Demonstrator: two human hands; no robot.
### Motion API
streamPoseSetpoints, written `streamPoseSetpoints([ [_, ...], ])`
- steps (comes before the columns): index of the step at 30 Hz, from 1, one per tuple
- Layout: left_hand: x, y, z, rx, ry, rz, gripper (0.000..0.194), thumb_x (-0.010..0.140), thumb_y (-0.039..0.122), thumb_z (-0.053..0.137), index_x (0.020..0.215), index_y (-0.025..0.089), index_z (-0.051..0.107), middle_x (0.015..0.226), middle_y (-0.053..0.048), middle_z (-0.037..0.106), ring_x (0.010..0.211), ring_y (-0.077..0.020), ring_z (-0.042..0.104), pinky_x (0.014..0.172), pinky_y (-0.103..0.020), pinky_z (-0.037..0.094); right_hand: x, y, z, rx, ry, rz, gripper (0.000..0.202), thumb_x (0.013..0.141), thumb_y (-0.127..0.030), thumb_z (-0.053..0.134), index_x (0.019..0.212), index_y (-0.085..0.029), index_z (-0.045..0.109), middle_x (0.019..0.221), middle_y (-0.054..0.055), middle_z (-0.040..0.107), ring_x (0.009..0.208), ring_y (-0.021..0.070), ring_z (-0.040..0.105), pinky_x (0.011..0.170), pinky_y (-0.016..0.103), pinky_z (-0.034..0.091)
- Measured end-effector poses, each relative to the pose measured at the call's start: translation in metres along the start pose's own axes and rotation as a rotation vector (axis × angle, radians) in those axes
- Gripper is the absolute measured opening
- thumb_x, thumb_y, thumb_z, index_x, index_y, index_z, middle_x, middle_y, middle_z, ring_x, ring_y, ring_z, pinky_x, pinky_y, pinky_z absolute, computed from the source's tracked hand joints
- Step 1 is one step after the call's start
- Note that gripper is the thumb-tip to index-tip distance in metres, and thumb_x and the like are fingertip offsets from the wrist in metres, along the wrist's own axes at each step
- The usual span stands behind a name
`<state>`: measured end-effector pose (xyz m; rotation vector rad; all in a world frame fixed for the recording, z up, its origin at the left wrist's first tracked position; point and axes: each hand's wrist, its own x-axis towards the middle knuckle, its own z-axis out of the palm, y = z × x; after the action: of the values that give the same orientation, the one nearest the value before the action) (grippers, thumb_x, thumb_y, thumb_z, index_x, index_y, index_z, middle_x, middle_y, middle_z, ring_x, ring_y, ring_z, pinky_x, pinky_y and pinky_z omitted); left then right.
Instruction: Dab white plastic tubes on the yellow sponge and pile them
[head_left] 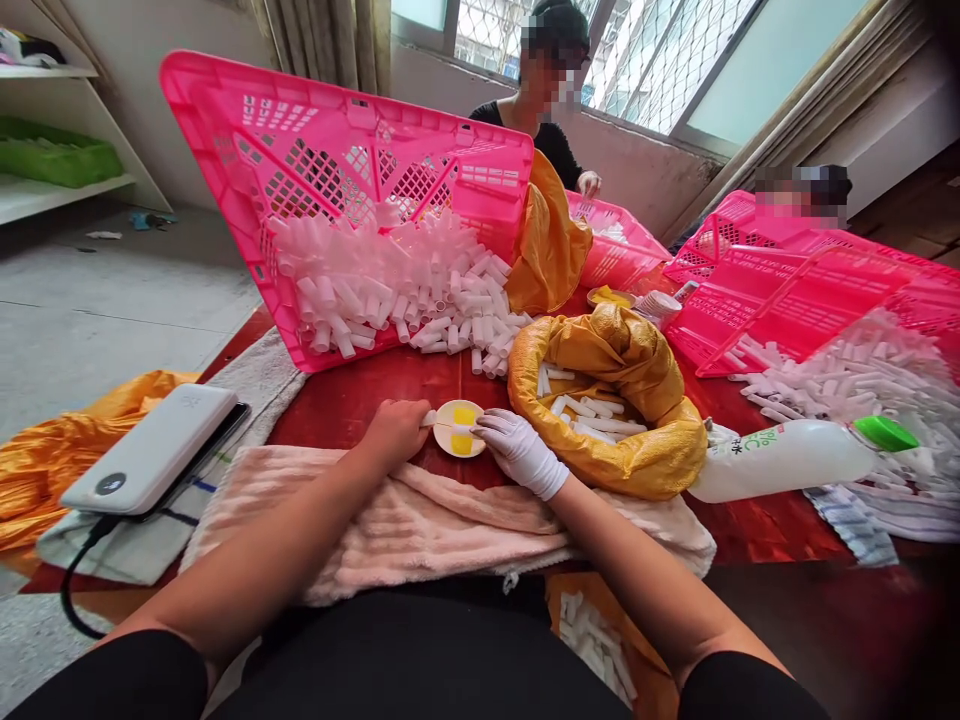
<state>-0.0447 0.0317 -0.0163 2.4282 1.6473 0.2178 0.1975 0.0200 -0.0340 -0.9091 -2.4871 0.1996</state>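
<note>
A small round white dish (443, 441) with yellow squares (464, 415) on it lies on the red tabletop between my hands. My left hand (397, 432) is bare and closed round a short white plastic tube (429, 418), whose end points at the dish. In a white glove, my right hand (519, 450) has its fingers bunched at the dish's right edge, beside the yellow squares; anything between the fingertips is too small to make out. Just right of that hand stands a yellow woven sack (637, 460), rolled open, with white tubes (596, 408) inside.
A tilted pink basket (390, 110) spills white tubes across the back. A bottle with a green cap (787, 460) lies on the right, near another tube pile (870, 370). Pink towel (300, 520) lines the front edge; a power bank (154, 450) lies left. Two people sit opposite.
</note>
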Motion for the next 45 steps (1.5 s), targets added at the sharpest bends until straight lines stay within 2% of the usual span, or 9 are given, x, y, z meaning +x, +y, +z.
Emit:
streamPoseSetpoints([
  [5,-0.002,0.002,-0.001,0.015,0.023,0.009,0.019,0.085,0.026,0.043,0.087,0.017,0.060,0.089,-0.011,0.070,0.092,-0.0260,0.064,0.084,-0.040,0.040,-0.005,-0.002,0.000,-0.135,0.068,0.009,0.028,0.087,-0.014,0.053,0.114,-0.012,0.061,0.113,0.014,0.064,0.113,0.0280,0.053,0.095,0.046,0.048],
  [10,0.001,0.000,0.000,0.029,-0.002,0.013,0.020,0.086,0.029,0.044,0.088,0.017,0.059,0.090,-0.011,0.070,0.092,-0.0262,0.065,0.079,-0.037,0.042,-0.010,-0.013,0.000,-0.247,0.080,-0.238,0.027,0.090,-0.008,0.044,0.104,-0.018,0.065,0.100,0.010,0.069,0.078,0.0199,0.062,0.065,0.034,0.049],
  [13,0.001,0.000,0.000,0.023,-0.024,0.000,0.023,0.086,0.033,0.045,0.089,0.016,0.060,0.091,-0.012,0.071,0.093,-0.0275,0.064,0.081,-0.039,0.042,-0.010,-0.024,0.002,-0.119,0.050,-0.328,0.022,0.090,-0.011,0.047,0.096,-0.020,0.066,0.100,0.006,0.070,0.077,0.0180,0.062,0.067,0.033,0.050],
  [20,-0.006,0.006,-0.007,-0.033,0.147,0.092,0.024,0.085,0.029,0.051,0.105,0.021,0.061,0.104,-0.007,0.070,0.103,-0.0241,0.060,0.103,-0.046,0.029,0.012,-0.031,0.013,0.732,0.670,0.358,0.019,0.089,-0.033,0.058,0.104,-0.024,0.061,0.109,0.008,0.066,0.099,0.0192,0.064,0.087,0.037,0.055],
  [25,-0.007,0.020,-0.008,-0.028,0.083,0.234,0.018,0.087,0.030,0.052,0.094,0.017,0.062,0.088,-0.007,0.071,0.085,-0.0214,0.065,0.090,-0.040,0.040,0.024,-0.043,0.003,0.855,0.537,0.417,0.027,0.079,-0.043,0.066,0.097,-0.022,0.063,0.106,0.007,0.066,0.100,0.0199,0.062,0.091,0.037,0.052],
  [30,-0.005,0.039,-0.012,0.081,0.029,0.212,0.019,0.088,0.024,0.046,0.087,0.013,0.062,0.078,-0.011,0.069,0.078,-0.0254,0.065,0.084,-0.042,0.042,0.032,-0.047,0.003,0.792,0.345,0.767,0.043,0.083,-0.059,0.048,0.073,-0.018,0.057,0.064,0.001,0.058,0.056,0.0127,0.052,0.053,0.026,0.045],
  [35,-0.002,0.059,-0.033,-0.100,-0.294,0.237,0.016,0.083,0.025,0.052,0.085,0.013,0.064,0.080,-0.009,0.068,0.074,-0.0225,0.062,0.073,-0.034,0.044,0.025,-0.059,0.005,0.657,0.487,0.752,0.043,0.087,-0.054,0.041,0.060,-0.020,0.043,0.054,-0.002,0.048,0.051,0.0111,0.045,0.050,0.024,0.039],
  [41,0.024,0.071,-0.052,-0.494,-0.703,0.560,0.025,0.083,0.039,0.058,0.099,0.021,0.063,0.083,0.002,0.067,0.071,-0.0104,0.058,0.063,-0.017,0.042,-0.031,-0.090,-0.049,0.402,0.471,0.603,0.026,0.091,-0.039,0.046,0.080,-0.019,0.061,0.070,0.002,0.066,0.064,0.0151,0.061,0.062,0.025,0.050],
  [45,0.092,0.052,-0.043,-0.202,-0.270,0.383,0.027,0.088,0.025,0.048,0.110,0.018,0.063,0.097,-0.002,0.069,0.077,-0.0105,0.059,0.071,-0.017,0.041,-0.142,-0.115,-0.087,-0.003,0.713,0.978,0.024,0.080,-0.045,0.059,0.081,-0.022,0.067,0.076,0.003,0.071,0.069,0.0197,0.067,0.064,0.026,0.054],
])
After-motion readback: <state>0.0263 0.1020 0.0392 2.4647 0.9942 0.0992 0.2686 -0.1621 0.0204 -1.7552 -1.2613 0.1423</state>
